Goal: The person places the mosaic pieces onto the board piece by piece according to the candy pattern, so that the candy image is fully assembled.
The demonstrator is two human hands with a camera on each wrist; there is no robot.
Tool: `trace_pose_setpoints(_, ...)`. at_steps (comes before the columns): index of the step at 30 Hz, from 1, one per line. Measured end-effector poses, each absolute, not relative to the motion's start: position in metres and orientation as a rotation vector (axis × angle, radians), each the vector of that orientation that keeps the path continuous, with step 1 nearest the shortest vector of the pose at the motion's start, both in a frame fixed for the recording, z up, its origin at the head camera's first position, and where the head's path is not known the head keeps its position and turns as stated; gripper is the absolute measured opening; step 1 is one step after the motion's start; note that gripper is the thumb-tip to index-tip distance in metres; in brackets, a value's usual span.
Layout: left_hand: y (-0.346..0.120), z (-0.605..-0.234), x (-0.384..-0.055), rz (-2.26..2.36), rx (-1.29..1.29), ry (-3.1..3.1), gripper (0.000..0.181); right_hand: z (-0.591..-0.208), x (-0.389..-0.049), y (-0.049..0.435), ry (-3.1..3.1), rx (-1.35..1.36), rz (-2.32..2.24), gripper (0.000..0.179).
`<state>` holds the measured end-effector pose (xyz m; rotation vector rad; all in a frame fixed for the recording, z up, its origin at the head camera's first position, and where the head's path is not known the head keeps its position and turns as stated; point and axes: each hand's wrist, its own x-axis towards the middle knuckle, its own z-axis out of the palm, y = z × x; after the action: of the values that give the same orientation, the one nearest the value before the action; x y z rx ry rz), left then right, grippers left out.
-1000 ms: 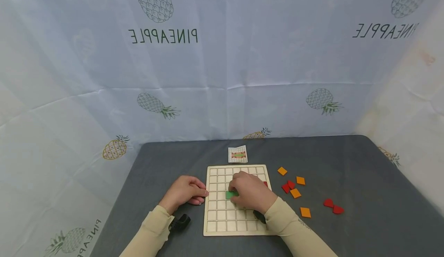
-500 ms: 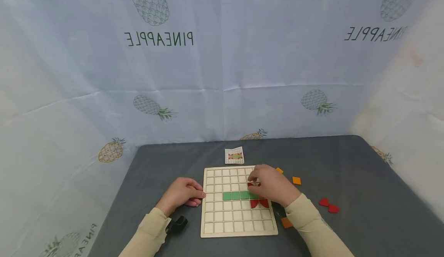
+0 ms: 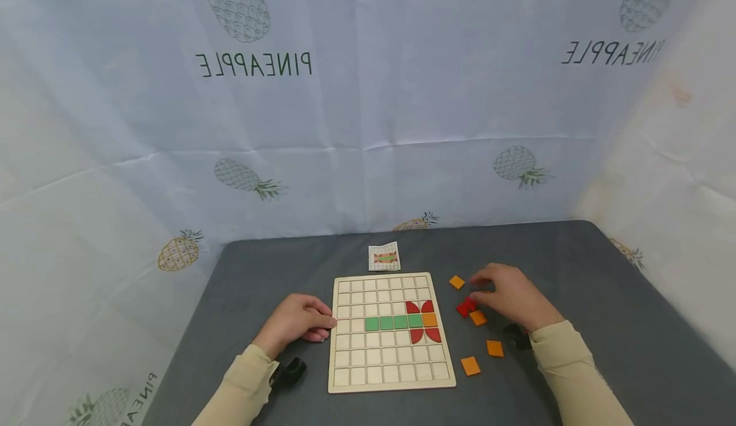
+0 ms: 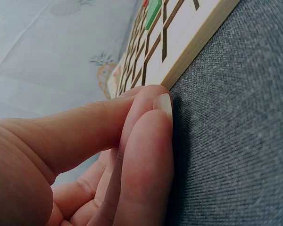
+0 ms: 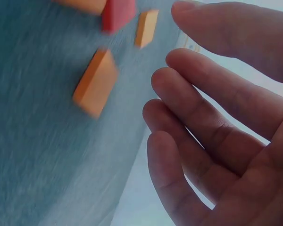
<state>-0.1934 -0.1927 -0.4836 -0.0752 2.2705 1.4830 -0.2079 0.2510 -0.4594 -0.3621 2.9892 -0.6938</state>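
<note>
The left hand (image 3: 296, 320) has its fingers bent, their tips touching the left edge of the wooden grid board (image 3: 393, 367); I cannot tell whether they grip it or only rest there. The board stretches off to the right of those fingertips, with a row of green square tiles (image 3: 386, 323) level with them, a single orange end tile (image 3: 429, 320) closing the row on the far side, and red curved wedges (image 3: 416, 336) above and below that end. The right hand (image 3: 512, 292) is loose and holds nothing, thumb apart from the relaxed fingers. Two loose red pieces (image 3: 463, 310) lie just by its thumb tip; whether they touch it I cannot tell. One loose orange tile (image 3: 457, 281) sits left of the index fingertip, another just below the thumb, and two more nearer the person. A small pattern card (image 3: 384, 257) lies on the grey table (image 3: 287, 263), farther out than the left fingertips.
</note>
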Motion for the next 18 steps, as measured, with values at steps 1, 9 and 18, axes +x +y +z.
trace_pose_setpoints(1,-0.193,-0.484,-0.193,1.481,-0.08,2.27,0.039,-0.461,-0.209,0.255,2.988,-0.349,-0.697,0.028)
trace_pose_setpoints(9,-0.192,-0.483,-0.194,1.48,-0.083,2.263,0.039,-0.464,-0.21,0.272,2.978,-0.278,-0.663,0.033)
trace_pose_setpoints(18,-0.192,-0.482,-0.194,1.475,-0.091,2.265,0.039,-0.464,-0.21,0.278,2.917,-0.215,-0.648,0.03)
